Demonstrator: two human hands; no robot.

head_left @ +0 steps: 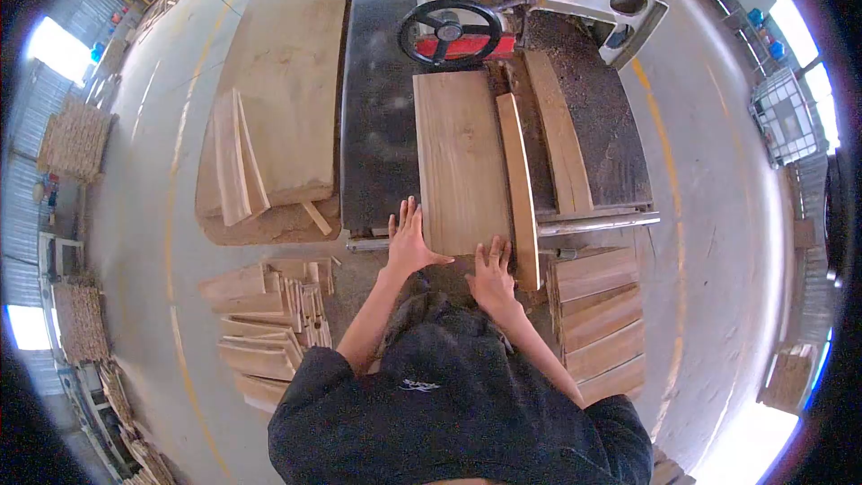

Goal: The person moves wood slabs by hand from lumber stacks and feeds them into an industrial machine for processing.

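Note:
A wide wooden board point(462, 157) lies flat on the dark machine table point(382, 117), its far end close to the black handwheel point(449, 31). At the board's near left corner rests my left hand point(410, 241), fingers spread along the edge and thumb across the near end. My right hand point(493, 274) touches the near right corner with its fingers stretched out over the wood. Along the board's right side stands a narrow wooden strip point(521, 193), apart from my right fingers by a small gap. A thicker wooden bar point(557, 130) lies further right.
A wood-topped side table point(287, 63) on the left carries thin offcuts point(235, 162). Stacked boards point(602, 314) sit at lower right, and piled wood pieces point(269, 323) at lower left. The white machine frame point(620, 4) rises at the back. Sawdust covers the table's right part.

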